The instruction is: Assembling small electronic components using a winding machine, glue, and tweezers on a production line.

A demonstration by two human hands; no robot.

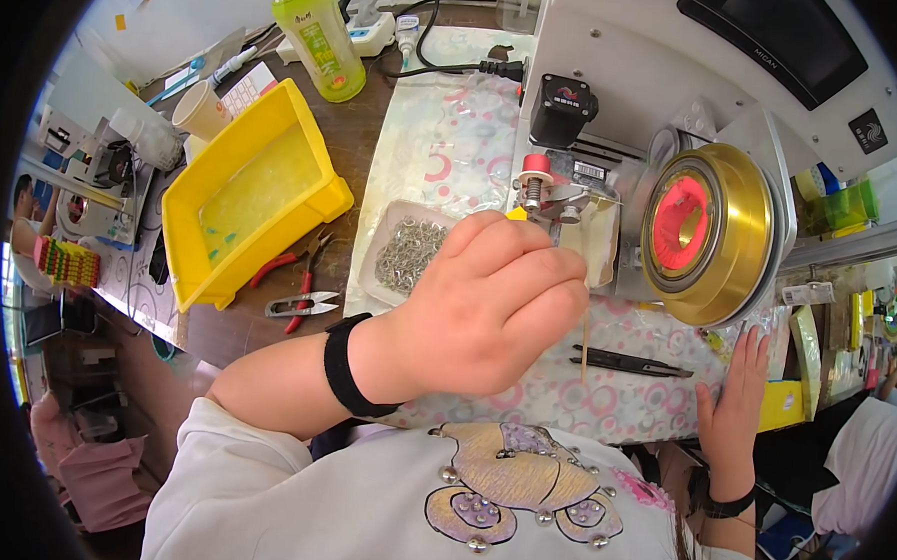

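My left hand (492,307), with a black band at the wrist, is over the middle of the table just in front of the machine's small clamp head (548,189). Its fingers are curled together; what they pinch, if anything, is hidden. A thin wooden stick (585,351) shows below the knuckles, and I cannot tell whether it is held. Partly behind this hand stands a white dish (374,267) of small metal rings (410,253). My right hand (734,398) rests with fingers stretched at the table's right front, near the gold spool (731,237). A black utility knife (630,363) lies between the hands.
Left of the dish are a yellow bin (181,213), red-handled pliers (306,279) and thread snips (302,305). A green drink bottle (324,44) and paper cup (204,109) stand behind. The white machine (619,47) fills the back right. Other people are at the far sides.
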